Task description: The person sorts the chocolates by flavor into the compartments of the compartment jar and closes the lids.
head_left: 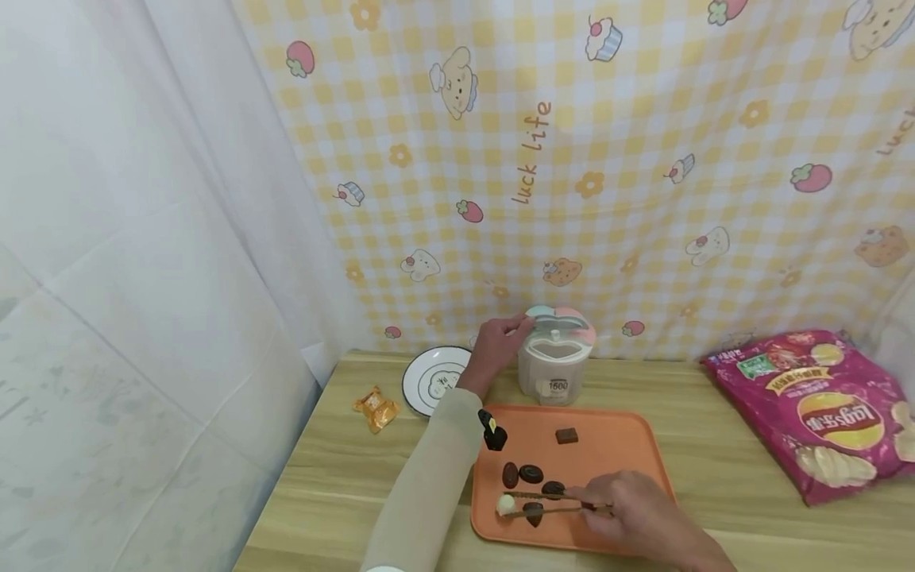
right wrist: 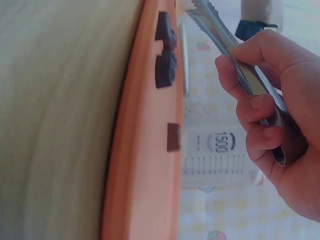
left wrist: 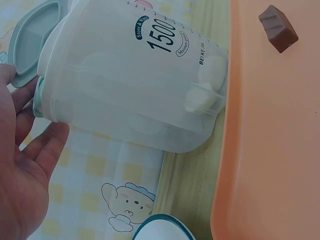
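Two bare hands at work over an orange tray (head_left: pixel 622 445) on a wood-grain table (head_left: pixel 314 477). The right hand (head_left: pixel 622 504) grips metal tongs (right wrist: pixel 250 75), whose tips close about a pale ball (head_left: pixel 506 504) at the tray's near left part; whether the ball touches the tray cannot be judged from this angle. Beside and beyond the tongs lie dark oval chocolates (head_left: pixel 531 474), and farther back a brown chocolate block (head_left: pixel 567 435). The left hand (head_left: pixel 496 345), fingers bent, holds the raised flap (left wrist: pixel 35 42) of the translucent container (left wrist: pixel 120 75), which stands upright just behind the tray with pale pieces (left wrist: pixel 202 97) at its bottom. Left of the tray: a white plate (head_left: pixel 422 381), partly covered by the left forearm, and an orange wrapped sweet (head_left: pixel 376 409). Right: a purple crisp bag (head_left: pixel 801 429).
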### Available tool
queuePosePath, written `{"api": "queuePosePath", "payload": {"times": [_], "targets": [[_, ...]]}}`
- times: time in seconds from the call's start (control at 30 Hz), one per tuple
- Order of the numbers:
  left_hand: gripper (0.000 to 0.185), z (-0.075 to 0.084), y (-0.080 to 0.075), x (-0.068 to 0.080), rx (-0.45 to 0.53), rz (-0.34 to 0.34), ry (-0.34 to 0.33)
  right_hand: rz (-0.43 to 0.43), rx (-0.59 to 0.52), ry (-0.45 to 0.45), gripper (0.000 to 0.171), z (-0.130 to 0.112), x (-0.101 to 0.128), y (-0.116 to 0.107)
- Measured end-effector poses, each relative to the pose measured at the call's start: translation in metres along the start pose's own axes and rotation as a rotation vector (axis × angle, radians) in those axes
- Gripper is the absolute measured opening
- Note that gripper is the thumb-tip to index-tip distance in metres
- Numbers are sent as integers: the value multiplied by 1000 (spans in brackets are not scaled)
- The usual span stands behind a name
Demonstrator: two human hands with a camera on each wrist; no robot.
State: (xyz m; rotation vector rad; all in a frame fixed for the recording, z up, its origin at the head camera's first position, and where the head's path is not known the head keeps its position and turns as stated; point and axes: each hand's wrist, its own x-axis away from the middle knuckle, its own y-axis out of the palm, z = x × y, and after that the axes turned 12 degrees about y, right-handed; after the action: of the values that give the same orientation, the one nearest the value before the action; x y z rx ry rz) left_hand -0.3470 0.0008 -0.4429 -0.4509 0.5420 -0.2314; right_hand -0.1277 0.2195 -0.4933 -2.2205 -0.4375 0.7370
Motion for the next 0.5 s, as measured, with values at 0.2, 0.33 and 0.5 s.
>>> {"api": "queuePosePath", "payload": {"times": [0.2,0.33,0.5], "targets": [[50,-3,0,-2,6,1,9,-26,-14,59,28,1,-2,-20],[50,-3,0,-1,7,-1,10,-10,6,100,26,3,-3,-36],[50,-3,-1,-1,-1,-4,12,75,72,105,27,7,-4,-56]]}}
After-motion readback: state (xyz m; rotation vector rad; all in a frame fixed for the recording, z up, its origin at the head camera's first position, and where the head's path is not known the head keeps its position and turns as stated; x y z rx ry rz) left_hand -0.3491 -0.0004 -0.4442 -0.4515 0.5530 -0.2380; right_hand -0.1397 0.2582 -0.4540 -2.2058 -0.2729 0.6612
